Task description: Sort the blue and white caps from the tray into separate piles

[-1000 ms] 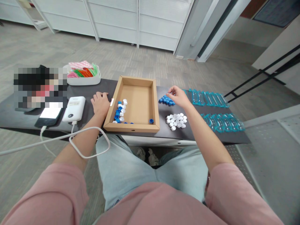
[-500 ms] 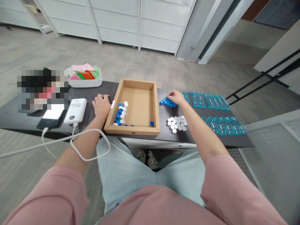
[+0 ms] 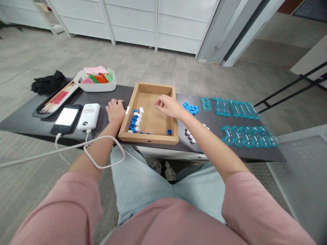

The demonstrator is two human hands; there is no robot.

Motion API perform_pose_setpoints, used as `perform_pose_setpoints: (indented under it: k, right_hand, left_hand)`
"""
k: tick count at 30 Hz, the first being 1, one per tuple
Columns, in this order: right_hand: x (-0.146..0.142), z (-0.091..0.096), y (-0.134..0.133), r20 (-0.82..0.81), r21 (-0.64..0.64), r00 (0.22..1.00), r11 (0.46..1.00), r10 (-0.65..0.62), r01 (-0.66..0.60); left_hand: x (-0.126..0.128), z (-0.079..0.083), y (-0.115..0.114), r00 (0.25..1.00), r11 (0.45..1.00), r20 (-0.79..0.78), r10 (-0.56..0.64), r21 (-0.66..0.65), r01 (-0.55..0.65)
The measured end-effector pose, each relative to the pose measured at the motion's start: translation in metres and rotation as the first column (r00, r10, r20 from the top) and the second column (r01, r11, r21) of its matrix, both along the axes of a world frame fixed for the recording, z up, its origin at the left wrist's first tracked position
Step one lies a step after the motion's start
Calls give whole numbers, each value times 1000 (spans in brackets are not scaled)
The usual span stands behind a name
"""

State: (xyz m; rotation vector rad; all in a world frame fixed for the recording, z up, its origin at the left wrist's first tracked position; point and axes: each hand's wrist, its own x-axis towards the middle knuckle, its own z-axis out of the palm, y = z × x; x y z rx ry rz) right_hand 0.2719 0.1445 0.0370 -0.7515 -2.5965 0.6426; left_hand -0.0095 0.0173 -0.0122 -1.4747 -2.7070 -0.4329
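Note:
A shallow cardboard box (image 3: 173,114) lies on the table before me. In its left part is a cluster of blue and white hexagonal pieces (image 3: 135,119), with a single blue piece (image 3: 169,131) at the near right corner. My right hand (image 3: 165,104) is above the box's inside, its fingers curled together; whatever they hold is hidden. Just left of the box, my left hand (image 3: 114,109) rests on the table with fingers apart, its wrist by the box's left wall. Blue pieces (image 3: 191,108) lie right of the box, and white pieces (image 3: 190,136) are partly behind my right forearm.
Teal clear plastic parts (image 3: 237,108) lie in rows at the right, with curved ones (image 3: 249,136) nearer me. To the left are a white power bank (image 3: 88,116), a phone (image 3: 66,118), a white basket (image 3: 99,87), a dark tray (image 3: 46,115) and a white cable (image 3: 76,149).
My right hand has moved left from the blue pile to above the box. My left hand stays beside the box. The whole view has shifted slightly.

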Motion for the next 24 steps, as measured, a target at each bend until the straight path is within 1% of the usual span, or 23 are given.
perform_pose_setpoints:
  k: [2,5,7,9,11,13,18,21,24]
  right_hand:
    - [-35,-6,-21,90,17,988,991,128,-130]
    - [-73,-19,-42,194,11,951,969,242,-249]
    - [-85,-27,-48,232,-19,922,949,310,-315]
    - [-86,-33,-48,246,-39,900,931,360,-362]
    - [-80,-36,-44,235,-47,892,921,387,-388]
    - [-72,-35,-37,193,-53,899,919,393,-391]
    - [-43,-26,-23,14,-125,946,939,324,-320]
    - [-15,-14,-23,-118,-159,959,949,256,-273]
    - [29,2,-30,-219,-166,966,971,135,-173]
  left_hand:
    - [1,1,0,1000,1000,0,3,2,-3]
    - [1,0,-1,1000,1000,2,2,0,-2]
    - [0,-1,0,1000,1000,0,-1,-5,1]
    - [-1,-2,0,1000,1000,-3,-7,-6,7]
    - [-2,-3,0,1000,1000,-7,-14,-3,14]
    - [-2,-3,0,1000,1000,-7,-15,7,16]
    - [1,0,-1,1000,1000,16,-16,17,16]
    - [3,4,-2,999,1000,34,-16,9,16]
    - [4,6,-3,999,1000,42,-6,1,6]
